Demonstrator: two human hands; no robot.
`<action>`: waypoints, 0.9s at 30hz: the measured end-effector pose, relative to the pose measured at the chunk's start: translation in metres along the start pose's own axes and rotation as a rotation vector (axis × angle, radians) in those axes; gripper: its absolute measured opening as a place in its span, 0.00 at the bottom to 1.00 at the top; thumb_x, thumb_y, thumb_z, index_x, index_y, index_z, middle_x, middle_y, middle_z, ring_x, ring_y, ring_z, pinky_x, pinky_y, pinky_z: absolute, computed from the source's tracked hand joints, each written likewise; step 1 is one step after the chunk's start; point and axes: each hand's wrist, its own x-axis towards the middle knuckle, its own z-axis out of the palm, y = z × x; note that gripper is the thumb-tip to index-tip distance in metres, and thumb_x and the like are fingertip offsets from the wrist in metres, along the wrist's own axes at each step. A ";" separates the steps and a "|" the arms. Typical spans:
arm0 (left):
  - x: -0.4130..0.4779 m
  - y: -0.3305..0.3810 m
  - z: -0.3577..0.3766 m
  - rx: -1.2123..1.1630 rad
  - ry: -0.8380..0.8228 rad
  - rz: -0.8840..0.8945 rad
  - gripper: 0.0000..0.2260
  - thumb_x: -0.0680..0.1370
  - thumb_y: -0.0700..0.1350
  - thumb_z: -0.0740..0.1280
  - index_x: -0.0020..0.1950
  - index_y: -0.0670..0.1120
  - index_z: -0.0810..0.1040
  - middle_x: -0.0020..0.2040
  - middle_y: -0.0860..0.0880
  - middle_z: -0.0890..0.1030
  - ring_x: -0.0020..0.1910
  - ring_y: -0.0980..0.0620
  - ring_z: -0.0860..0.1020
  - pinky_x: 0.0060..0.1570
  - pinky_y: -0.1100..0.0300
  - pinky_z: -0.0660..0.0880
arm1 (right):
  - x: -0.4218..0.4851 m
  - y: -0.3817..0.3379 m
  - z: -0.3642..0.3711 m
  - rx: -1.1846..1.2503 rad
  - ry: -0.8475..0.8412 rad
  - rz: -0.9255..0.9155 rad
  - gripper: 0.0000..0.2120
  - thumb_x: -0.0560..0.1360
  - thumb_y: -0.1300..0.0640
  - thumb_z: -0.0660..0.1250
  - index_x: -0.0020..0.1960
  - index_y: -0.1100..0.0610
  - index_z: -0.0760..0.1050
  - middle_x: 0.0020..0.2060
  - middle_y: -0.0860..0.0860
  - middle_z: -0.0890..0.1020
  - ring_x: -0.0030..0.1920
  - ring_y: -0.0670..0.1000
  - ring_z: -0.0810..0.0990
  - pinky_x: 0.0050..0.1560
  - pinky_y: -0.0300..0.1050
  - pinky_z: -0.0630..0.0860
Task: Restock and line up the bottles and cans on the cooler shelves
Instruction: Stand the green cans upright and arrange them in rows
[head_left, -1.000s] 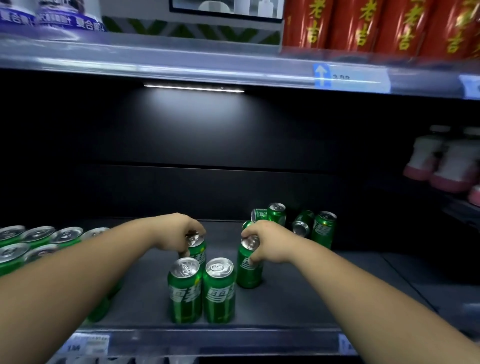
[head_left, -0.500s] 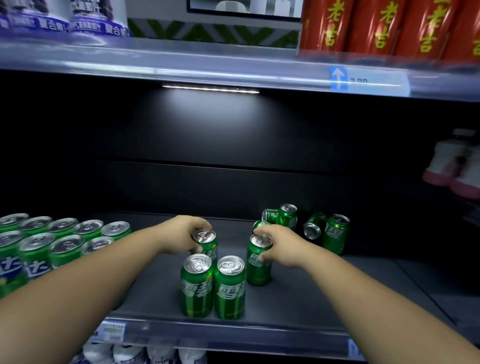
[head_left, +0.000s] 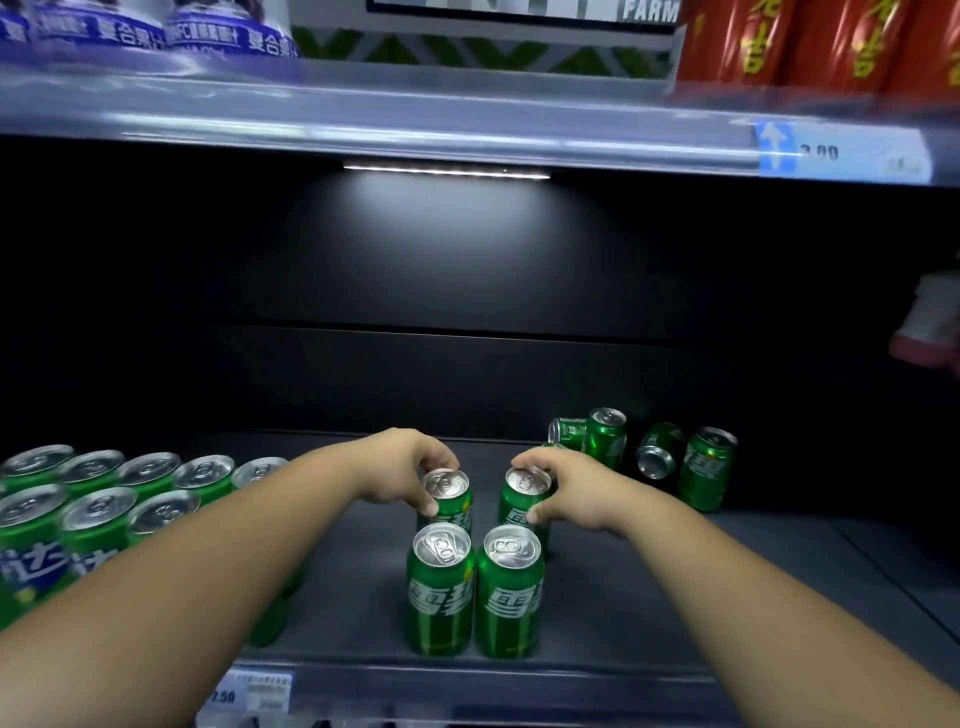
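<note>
Two green soda cans stand side by side at the front of the dark shelf (head_left: 649, 582): one on the left (head_left: 440, 592) and one on the right (head_left: 510, 597). Directly behind them stand two more upright cans. My left hand (head_left: 402, 470) grips the rear left can (head_left: 448, 496) by its top rim. My right hand (head_left: 563, 488) grips the rear right can (head_left: 522, 501) the same way. Further back on the right is a loose cluster of green cans (head_left: 644, 457), some upright and some lying on their sides.
Rows of green cans (head_left: 98, 499) fill the shelf's left side. The upper shelf's clear lip (head_left: 415, 119) hangs overhead, with blue-labelled bottles (head_left: 130, 31) and red cans (head_left: 810, 41) on it. A pink-based white bottle (head_left: 930, 322) sits at the far right.
Both held cans have come closer together and now stand just behind the front pair. The camera has shifted, showing more of the left can rows.
</note>
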 end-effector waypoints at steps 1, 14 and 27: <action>0.001 0.000 -0.001 0.010 -0.007 0.010 0.21 0.67 0.41 0.79 0.55 0.57 0.81 0.52 0.56 0.83 0.47 0.56 0.81 0.55 0.52 0.79 | 0.000 -0.001 0.000 0.012 -0.005 0.006 0.34 0.67 0.63 0.80 0.70 0.48 0.74 0.65 0.44 0.76 0.64 0.47 0.76 0.64 0.44 0.74; -0.003 -0.002 -0.003 -0.084 -0.167 0.122 0.20 0.69 0.38 0.78 0.56 0.55 0.81 0.52 0.56 0.83 0.46 0.64 0.80 0.55 0.58 0.77 | -0.006 -0.010 0.013 0.272 -0.071 0.050 0.18 0.74 0.58 0.73 0.62 0.44 0.79 0.52 0.48 0.82 0.43 0.48 0.79 0.44 0.45 0.78; -0.012 0.002 -0.003 -0.015 -0.187 0.085 0.23 0.73 0.31 0.69 0.60 0.56 0.79 0.55 0.58 0.83 0.55 0.59 0.81 0.61 0.53 0.78 | -0.015 -0.014 0.013 0.371 -0.190 0.070 0.19 0.76 0.67 0.68 0.60 0.47 0.81 0.50 0.47 0.82 0.49 0.51 0.78 0.53 0.50 0.78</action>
